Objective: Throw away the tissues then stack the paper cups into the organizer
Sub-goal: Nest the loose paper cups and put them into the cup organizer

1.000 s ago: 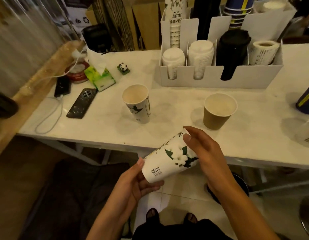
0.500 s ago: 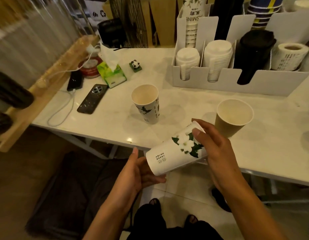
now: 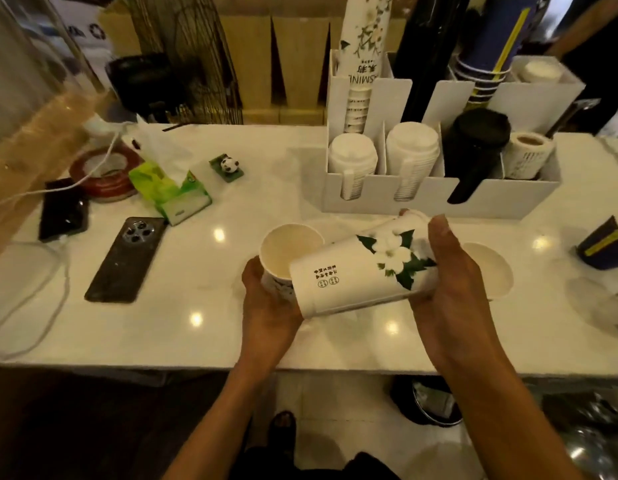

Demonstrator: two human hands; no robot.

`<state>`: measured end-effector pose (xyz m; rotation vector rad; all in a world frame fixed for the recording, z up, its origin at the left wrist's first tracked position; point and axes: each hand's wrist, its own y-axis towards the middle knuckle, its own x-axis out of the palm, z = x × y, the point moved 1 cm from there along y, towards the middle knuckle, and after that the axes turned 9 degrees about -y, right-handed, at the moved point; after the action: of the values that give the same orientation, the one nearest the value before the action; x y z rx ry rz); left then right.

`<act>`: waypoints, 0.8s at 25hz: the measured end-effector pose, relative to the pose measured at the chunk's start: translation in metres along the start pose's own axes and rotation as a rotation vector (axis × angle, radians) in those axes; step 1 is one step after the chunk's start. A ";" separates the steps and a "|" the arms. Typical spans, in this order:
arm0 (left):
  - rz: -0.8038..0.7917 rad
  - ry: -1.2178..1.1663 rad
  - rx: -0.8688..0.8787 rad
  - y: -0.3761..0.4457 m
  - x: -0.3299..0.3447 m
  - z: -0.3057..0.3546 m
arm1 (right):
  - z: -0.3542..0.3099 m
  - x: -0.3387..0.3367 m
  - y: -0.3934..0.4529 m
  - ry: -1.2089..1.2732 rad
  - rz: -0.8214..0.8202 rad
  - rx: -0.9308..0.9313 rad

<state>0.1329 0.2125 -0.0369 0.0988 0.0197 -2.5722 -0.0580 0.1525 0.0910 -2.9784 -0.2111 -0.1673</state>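
Here your right hand [image 3: 449,289] grips the flowered cup [image 3: 363,275] tilted sideways, its base aimed at the upright cup [image 3: 289,251] your left hand [image 3: 266,303] clasps on the surface [image 3: 196,271], evidently for nesting.

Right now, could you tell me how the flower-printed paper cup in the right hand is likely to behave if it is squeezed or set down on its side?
The flower-printed cup looks thin-walled and empty, so it is probably light and would dent under a hard squeeze. The right hand holds it tilted almost flat; laid down so, its tapered round body would likely roll in a curve on the glossy table.
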 end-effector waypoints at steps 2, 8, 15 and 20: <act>0.002 -0.013 0.034 0.014 -0.001 -0.004 | -0.001 0.015 0.003 0.030 0.090 -0.009; -0.112 -0.021 0.041 0.018 -0.017 -0.017 | 0.015 0.022 0.001 0.088 0.335 -0.067; -0.386 0.237 0.125 0.016 -0.084 -0.014 | 0.027 0.029 0.004 -0.019 0.352 -0.118; -0.410 0.156 -0.010 0.022 -0.102 -0.016 | 0.040 0.032 0.005 -0.129 0.293 -0.098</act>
<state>0.2316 0.2496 -0.0454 0.3210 0.1236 -2.9656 -0.0221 0.1578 0.0544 -3.0740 0.2262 0.0503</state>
